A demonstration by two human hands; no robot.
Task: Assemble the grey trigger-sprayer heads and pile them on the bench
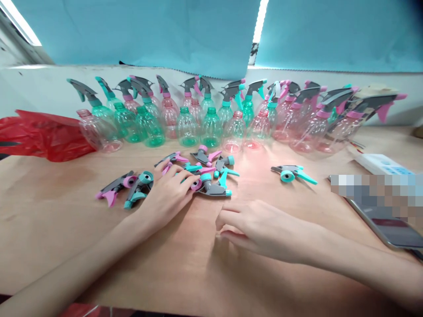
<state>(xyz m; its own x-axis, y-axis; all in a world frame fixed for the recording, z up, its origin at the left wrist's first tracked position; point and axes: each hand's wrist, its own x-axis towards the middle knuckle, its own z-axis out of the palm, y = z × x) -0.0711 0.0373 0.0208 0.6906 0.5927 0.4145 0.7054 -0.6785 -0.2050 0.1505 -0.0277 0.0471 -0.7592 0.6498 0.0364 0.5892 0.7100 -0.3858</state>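
My left hand (173,185) lies over a pile of trigger spray heads, its fingers stretched out and apart, touching some of them. Under and around it are grey heads with pink or turquoise parts, such as a turquoise one (214,187) and a pink one (115,185). To the right of the pile, just above the table, is my right hand (264,226) with its fingers curled together. Whether something small sits between its thumb and fingers cannot be made out. One turquoise spray head (291,173) lies apart, beyond the right hand.
Along the wall stand several clear pink and green bottles, some with spray heads and some open-necked, like a green bottle (211,130). A red plastic bag (49,136) lies at the left. A phone (386,220) and a white power strip (380,164) are on the right.
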